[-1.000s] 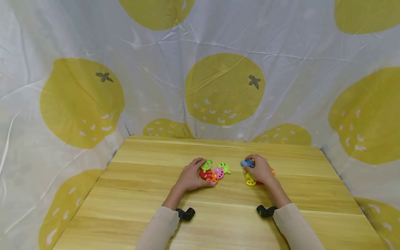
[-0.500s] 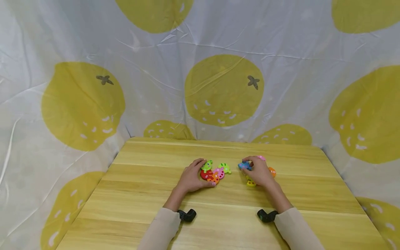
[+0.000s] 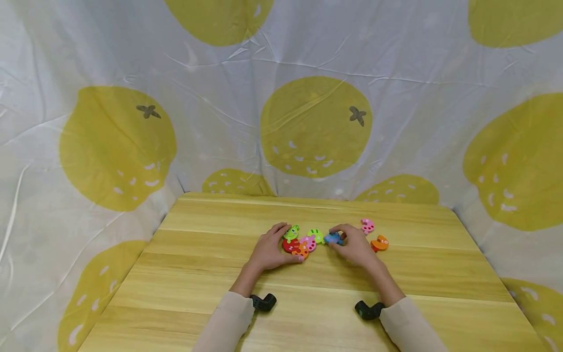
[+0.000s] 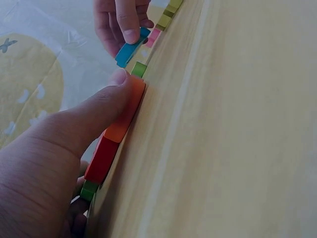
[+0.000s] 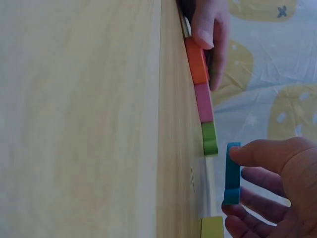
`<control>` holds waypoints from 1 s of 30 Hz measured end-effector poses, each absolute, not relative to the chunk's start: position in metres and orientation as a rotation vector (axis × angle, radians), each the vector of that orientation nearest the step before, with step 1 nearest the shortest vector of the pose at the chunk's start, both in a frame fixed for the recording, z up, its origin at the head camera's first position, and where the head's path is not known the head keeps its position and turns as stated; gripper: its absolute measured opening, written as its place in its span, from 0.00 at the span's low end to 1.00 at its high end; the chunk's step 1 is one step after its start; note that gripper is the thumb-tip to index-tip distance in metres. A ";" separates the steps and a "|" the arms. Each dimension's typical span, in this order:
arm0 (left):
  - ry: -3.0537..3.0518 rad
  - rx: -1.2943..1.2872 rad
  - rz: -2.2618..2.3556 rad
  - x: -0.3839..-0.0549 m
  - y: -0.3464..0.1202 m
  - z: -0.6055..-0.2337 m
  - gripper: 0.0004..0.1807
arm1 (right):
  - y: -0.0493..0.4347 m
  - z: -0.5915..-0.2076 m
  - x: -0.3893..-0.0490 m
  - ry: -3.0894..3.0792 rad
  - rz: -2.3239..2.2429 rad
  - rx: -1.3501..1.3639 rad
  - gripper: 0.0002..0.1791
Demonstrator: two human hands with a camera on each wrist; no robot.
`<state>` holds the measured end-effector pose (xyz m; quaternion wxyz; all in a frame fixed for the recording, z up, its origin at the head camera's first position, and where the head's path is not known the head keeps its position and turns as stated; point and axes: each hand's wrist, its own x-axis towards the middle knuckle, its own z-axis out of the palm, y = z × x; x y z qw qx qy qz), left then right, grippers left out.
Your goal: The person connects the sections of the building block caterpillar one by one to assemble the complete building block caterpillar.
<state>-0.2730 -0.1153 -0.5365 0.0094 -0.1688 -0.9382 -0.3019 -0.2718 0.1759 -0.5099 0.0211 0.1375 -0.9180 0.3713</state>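
A number caterpillar puzzle of joined wooden pieces lies on the table, with a green smiling head (image 3: 291, 233), a red 2 piece (image 3: 290, 246), an orange 3 piece (image 3: 301, 252), a pink piece (image 3: 309, 243) and a light green piece (image 3: 315, 235). My left hand (image 3: 267, 252) grips its left end, thumb on the orange piece and fingers by the head. Between thumb and fingers, my right hand (image 3: 357, 248) pinches a blue puzzle piece (image 5: 233, 173). That piece is raised off the table, just right of the light green one; the right wrist view shows a gap between them.
Loose pieces lie right of the right hand: a pink one (image 3: 367, 225) and an orange 10 (image 3: 380, 243). A yellow piece (image 5: 212, 227) shows in the right wrist view, hidden by the hand from above. A lemon-print cloth (image 3: 316, 127) hangs behind the wooden table (image 3: 316, 313).
My right hand has carried the blue piece left, from the loose pieces to beside the light green end. The loose pink and orange pieces have come into fuller view. My left hand stays put.
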 end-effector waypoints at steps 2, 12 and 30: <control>-2.930 -0.526 -0.939 -0.273 -0.115 -0.537 0.61 | 0.173 -0.510 -0.272 -2.850 1.146 0.438 0.20; -2.925 -0.518 -0.944 -0.275 -0.117 -0.539 0.62 | 0.163 -0.511 -0.268 -2.882 1.163 0.438 0.19; -2.936 -0.524 -0.925 -0.273 -0.115 -0.535 0.62 | 0.150 -0.510 -0.263 -2.972 1.143 0.350 0.20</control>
